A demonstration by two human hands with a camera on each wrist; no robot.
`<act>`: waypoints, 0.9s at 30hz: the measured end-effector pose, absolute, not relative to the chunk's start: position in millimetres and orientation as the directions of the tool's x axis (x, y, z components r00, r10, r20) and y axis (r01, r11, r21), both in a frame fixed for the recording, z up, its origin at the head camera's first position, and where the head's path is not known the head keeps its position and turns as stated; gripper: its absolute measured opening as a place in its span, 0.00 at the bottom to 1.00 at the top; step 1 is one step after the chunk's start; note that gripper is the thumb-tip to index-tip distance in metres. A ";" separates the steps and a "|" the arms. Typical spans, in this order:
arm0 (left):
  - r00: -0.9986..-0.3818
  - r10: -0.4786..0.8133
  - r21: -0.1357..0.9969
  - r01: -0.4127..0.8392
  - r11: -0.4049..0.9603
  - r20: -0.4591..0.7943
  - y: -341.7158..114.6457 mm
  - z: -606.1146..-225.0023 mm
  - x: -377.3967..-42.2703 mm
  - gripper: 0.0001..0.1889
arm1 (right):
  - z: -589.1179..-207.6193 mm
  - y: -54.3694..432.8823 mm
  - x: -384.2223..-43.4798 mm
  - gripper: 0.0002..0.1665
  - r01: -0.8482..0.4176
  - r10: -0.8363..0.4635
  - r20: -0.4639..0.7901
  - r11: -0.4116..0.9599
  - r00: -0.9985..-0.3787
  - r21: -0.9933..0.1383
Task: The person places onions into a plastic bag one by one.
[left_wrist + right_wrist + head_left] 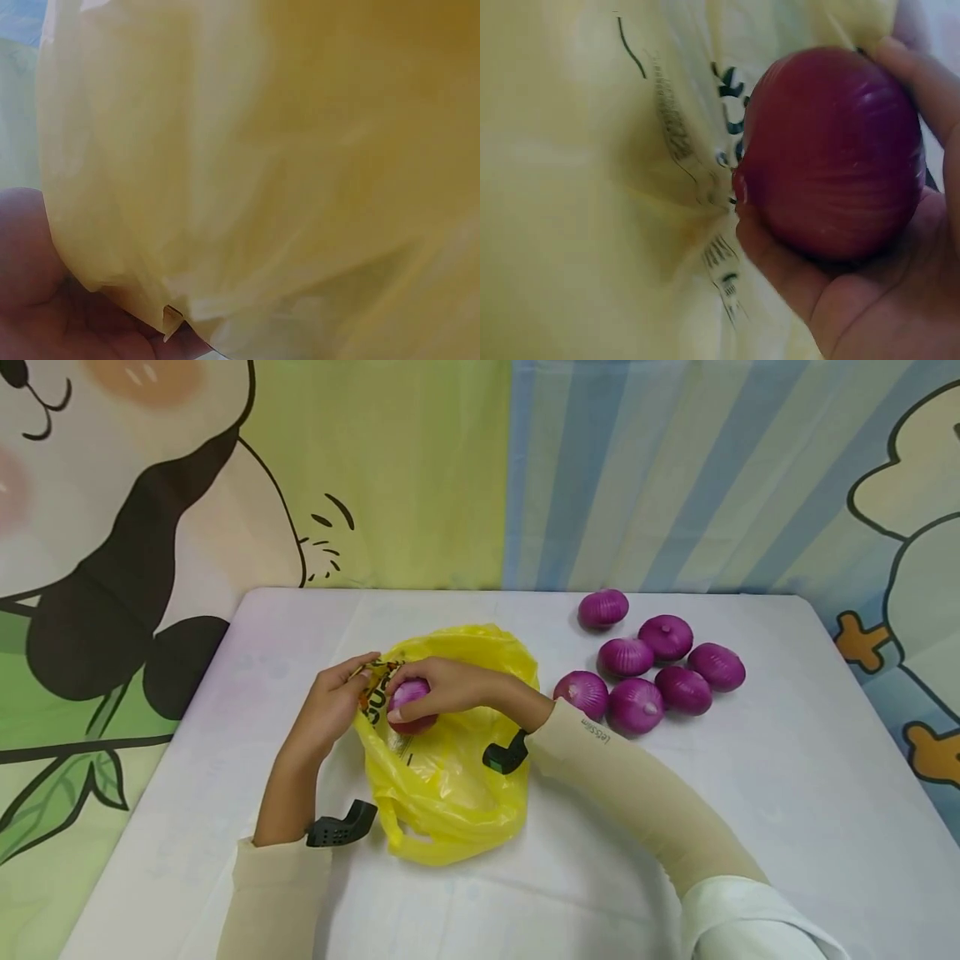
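A yellow plastic bag [457, 777] with dark printing lies on the table with its mouth spread open. My left hand [333, 702] pinches the bag's left edge between thumb and fingers; in the left wrist view the yellow plastic [247, 165] covers most of the picture. My right hand [457, 685] grips a purple onion [411, 702] over the bag's mouth, near the left rim. The right wrist view shows that same onion [832, 154] between thumb and fingers, close to the printed inner side of the bag.
Several more onions lie loose to the right of the bag, among them one onion [603, 609] at the back and another [635, 706] in front. They rest on a white-covered table [750, 827]. Behind it hangs a cartoon-printed cloth [420, 468].
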State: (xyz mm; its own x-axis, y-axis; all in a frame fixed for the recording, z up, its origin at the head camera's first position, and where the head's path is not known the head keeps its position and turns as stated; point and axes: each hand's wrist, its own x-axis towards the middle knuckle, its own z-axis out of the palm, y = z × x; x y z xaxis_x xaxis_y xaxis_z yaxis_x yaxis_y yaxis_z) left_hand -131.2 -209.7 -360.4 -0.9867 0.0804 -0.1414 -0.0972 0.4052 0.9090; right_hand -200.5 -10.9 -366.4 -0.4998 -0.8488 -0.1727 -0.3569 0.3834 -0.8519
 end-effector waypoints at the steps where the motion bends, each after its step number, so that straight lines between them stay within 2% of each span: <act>1: -0.986 0.080 0.908 -0.101 0.407 -0.145 -209.7 -360.1 -130.7 0.24 | -368.8 -13.3 -200.7 0.28 -0.349 -0.848 -0.180 0.386 -0.499 -0.854; 6: -0.986 0.083 0.907 -0.100 0.410 -0.146 -208.3 -359.2 -130.9 0.24 | -379.4 -19.0 -199.8 0.27 -0.328 -0.855 -0.174 0.365 -0.489 -0.871; 16: -0.984 0.091 0.919 -0.106 0.380 -0.152 -207.2 -362.4 -133.3 0.24 | -392.6 -17.9 -196.9 0.33 -0.411 -0.877 -0.148 0.356 -0.458 -0.840; 27: -0.986 0.062 0.903 -0.118 0.413 -0.157 -210.9 -362.9 -131.4 0.24 | -387.1 -11.9 -196.0 0.34 -0.457 -0.894 -0.079 0.299 -0.441 -0.838</act>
